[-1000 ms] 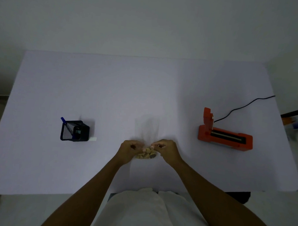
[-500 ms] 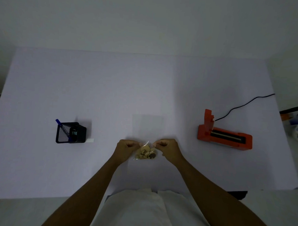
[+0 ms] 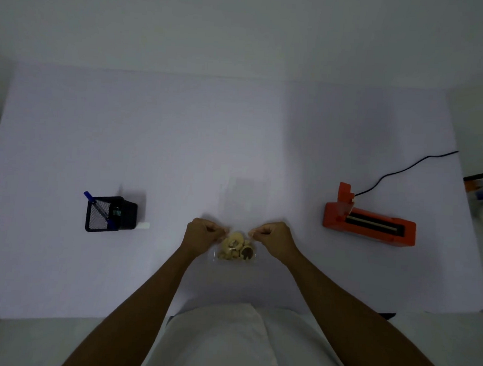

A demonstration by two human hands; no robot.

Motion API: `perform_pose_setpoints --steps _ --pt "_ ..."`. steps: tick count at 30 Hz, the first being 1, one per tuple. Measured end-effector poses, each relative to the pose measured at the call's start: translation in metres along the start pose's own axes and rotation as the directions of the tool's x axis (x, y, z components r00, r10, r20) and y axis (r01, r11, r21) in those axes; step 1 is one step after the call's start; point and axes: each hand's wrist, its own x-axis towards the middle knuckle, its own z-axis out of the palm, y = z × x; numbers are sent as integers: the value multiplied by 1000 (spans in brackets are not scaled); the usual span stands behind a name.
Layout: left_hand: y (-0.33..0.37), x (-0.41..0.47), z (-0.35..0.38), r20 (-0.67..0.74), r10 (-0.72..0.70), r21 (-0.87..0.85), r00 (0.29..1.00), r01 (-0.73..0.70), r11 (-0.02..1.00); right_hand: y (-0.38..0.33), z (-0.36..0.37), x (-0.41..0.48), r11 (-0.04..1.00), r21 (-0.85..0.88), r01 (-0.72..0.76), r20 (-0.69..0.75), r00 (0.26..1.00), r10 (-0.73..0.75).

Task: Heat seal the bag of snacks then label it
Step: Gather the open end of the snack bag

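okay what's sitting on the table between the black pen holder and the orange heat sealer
In the head view, the clear bag of snacks lies between the pen holder and the heat sealer, pinched by the left hand and right hand.

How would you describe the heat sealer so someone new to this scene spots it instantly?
Start from the white table and go to its right side, past the right hand. The heat sealer lies there flat, a long orange block with a dark slot along its top. It is the only orange thing, and a black cable runs from it toward the table's far right edge.
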Motion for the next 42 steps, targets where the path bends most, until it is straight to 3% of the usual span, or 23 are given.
perform_pose_setpoints --steps 9,16,21,23,25,27,28,31,34,37,39,42 --pt "11 7 4 -125 -80 389 989 123 913 -2 8 16 962 -233 -141 -28 990 138" --pt "16 14 5 -163 -208 417 964 258 872 -8 8 23 916 -328 -230 -55 973 225" --pt "18 14 5 -189 -178 442 966 246 863 -5 7 27 873 -436 -218 -89 976 200" --pt "21 14 7 -199 -135 442 971 212 872 -7 7 24 861 -491 -130 -89 991 99" --pt "22 14 10 -184 -83 448 979 159 880 -8 10 18 843 -524 123 -25 987 -160" --pt "21 15 13 -165 -53 461 985 125 879 -3 14 15 718 -521 461 138 876 -462" --pt "21 16 13 -161 -49 467 986 120 876 2 14 17 651 -496 574 224 809 -543" --pt "22 18 11 -150 -62 469 987 126 874 6 8 29 519 -488 701 459 712 -531" --pt "21 22 9 -135 -67 456 989 122 882 2 2 40 441 -517 734 560 679 -475" --pt "21 22 11 -116 -30 418 993 77 905 -5 2 42 484 -501 718 551 695 -461" --pt "22 21 15 -47 95 442 994 -65 895 -7 3 39 544 -481 688 517 723 -458" --pt "21 15 20 142 245 526 959 -283 802 -9 3 37 604 -458 652 498 751 -433"
